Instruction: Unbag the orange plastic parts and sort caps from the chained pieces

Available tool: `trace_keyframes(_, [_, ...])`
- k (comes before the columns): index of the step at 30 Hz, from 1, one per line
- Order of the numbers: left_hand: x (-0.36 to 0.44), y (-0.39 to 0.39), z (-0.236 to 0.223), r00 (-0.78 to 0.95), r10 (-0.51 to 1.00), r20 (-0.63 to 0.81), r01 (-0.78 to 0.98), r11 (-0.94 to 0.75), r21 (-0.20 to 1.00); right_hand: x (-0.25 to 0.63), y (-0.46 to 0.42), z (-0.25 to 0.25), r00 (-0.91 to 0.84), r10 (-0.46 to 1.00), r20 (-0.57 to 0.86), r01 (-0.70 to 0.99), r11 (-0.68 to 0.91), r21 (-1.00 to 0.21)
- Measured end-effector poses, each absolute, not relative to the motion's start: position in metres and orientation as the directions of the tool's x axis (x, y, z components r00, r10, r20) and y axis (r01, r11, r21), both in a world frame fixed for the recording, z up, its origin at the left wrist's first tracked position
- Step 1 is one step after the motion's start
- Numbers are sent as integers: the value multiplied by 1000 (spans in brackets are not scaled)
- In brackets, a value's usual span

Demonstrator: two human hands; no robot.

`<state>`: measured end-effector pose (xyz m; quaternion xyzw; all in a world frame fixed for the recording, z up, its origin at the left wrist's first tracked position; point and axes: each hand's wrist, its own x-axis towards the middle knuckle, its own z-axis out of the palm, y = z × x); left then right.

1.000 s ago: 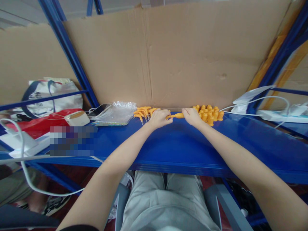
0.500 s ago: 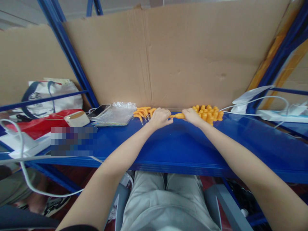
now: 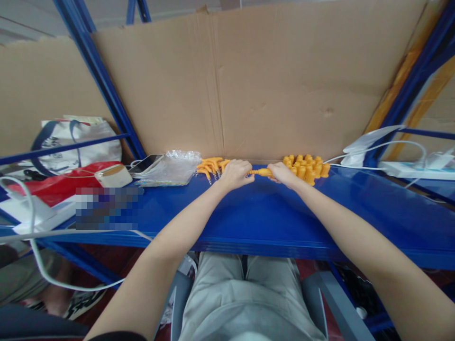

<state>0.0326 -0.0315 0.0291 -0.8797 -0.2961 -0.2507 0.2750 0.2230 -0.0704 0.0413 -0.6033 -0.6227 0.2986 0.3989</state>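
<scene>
Toward the back of the blue shelf, my left hand [image 3: 236,174] is closed around an orange-handled corkscrew, mostly hidden by the fingers. My right hand [image 3: 280,173] grips a ribbed orange sleeve [image 3: 262,172], whose narrow end points left and meets the piece at my left fingertips. Whether the two parts are joined is too small to tell. Several orange-handled corkscrews [image 3: 209,166] with metal spirals lie just left of my left hand. Beyond my right hand stands a cluster of orange sleeves [image 3: 308,166], upright and close together.
A cardboard panel [image 3: 270,85] rises behind the blue shelf [image 3: 256,218]. Clear plastic bags [image 3: 174,170] and a phone [image 3: 147,163] lie to the left, near a red bag [image 3: 74,182] and a white power strip [image 3: 46,215]. White cables [image 3: 377,166] run at the right.
My right hand has shifted slightly left with the orange sleeve, bringing it closer to my left fingertips. The gap between the pieces has narrowed. My left hand has barely moved.
</scene>
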Motion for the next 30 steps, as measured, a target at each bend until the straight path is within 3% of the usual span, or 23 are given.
trace_keyframes(10, [31,-30,29,660,442,607,693,-670,-267,234,-53,24,-94,944,316,643,300,-705])
trace_keyframes(16, [33,-32,31,580,526,622,728,-677,-106,235,-60,27,-96,802,590,856,369,-363])
trace_keyframes(21, [35,-35,33,592,532,606,723,-682,-107,232,-65,30,-104,798,594,956,245,-162])
trace_keyframes(25, [36,-35,32,604,508,614,714,-687,-134,231,-64,32,-95,814,573,968,211,-139])
trace_keyframes(30, [39,-35,30,600,498,626,726,-668,-165,234,-59,33,-94,815,571,945,254,-206])
